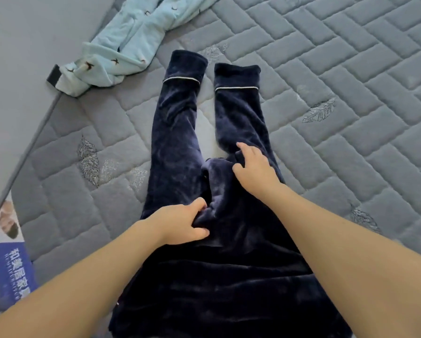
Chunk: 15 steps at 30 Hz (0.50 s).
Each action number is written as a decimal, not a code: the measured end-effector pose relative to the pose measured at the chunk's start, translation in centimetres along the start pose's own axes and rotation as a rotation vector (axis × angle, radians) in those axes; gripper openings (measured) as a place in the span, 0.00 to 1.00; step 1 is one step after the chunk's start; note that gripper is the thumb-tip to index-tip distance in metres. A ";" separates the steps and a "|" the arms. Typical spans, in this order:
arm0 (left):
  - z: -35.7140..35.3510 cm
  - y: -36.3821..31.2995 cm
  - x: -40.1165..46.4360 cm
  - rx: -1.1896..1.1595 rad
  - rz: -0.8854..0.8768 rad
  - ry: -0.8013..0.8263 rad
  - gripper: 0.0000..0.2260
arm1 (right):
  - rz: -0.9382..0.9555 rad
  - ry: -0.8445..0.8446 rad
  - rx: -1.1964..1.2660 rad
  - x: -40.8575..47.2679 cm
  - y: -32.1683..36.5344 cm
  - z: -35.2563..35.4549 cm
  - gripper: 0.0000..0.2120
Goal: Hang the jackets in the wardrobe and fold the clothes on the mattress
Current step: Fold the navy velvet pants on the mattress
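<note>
Lying flat on the mattress (326,69), navy trousers (180,142) under both hands.

Head view: the waist end runs off the bottom edge, cut from sight; the long axis runs away from the person, both cuffs pointing to the far side, legs slightly apart. The left hand (182,223) pinches a fold near the crotch, fingers (199,203) curled on the cloth. The right hand (253,167) rests on the right leg, fingers spread. A pale blue garment (121,45) lies crumpled far left, its top cut off.
</note>
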<state>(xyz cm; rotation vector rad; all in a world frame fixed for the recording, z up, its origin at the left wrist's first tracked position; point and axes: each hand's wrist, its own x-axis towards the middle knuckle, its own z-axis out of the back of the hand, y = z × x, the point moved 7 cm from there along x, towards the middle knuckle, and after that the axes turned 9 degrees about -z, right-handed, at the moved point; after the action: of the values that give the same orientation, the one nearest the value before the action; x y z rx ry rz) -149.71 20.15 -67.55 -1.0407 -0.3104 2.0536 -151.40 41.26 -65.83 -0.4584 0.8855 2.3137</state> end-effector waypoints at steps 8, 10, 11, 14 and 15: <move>-2.2 7.6 -1.8 0.036 0.204 0.326 0.31 | -0.283 0.255 -0.180 0.3 0.0 -6.9 0.13; -1.6 9.4 -3.4 0.138 0.216 0.296 0.21 | -0.284 0.188 0.053 1.0 0.9 -6.8 0.11; -1.0 10.2 -4.2 0.138 0.204 0.241 0.16 | -0.287 0.138 0.207 1.4 1.6 -6.3 0.10; 1.6 12.2 -5.9 -0.152 0.113 -0.114 0.10 | -0.366 -0.098 0.553 2.8 2.5 -3.5 0.12; 2.5 12.9 -6.2 -0.325 0.132 -0.252 0.11 | -0.421 -0.189 0.569 3.5 1.9 -2.1 0.16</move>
<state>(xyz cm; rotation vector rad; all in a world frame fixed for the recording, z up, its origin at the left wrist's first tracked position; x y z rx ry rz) -156.53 7.38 -69.20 -1.0113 -0.7431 2.3092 -155.06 40.14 -68.24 -0.1541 1.1662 1.6038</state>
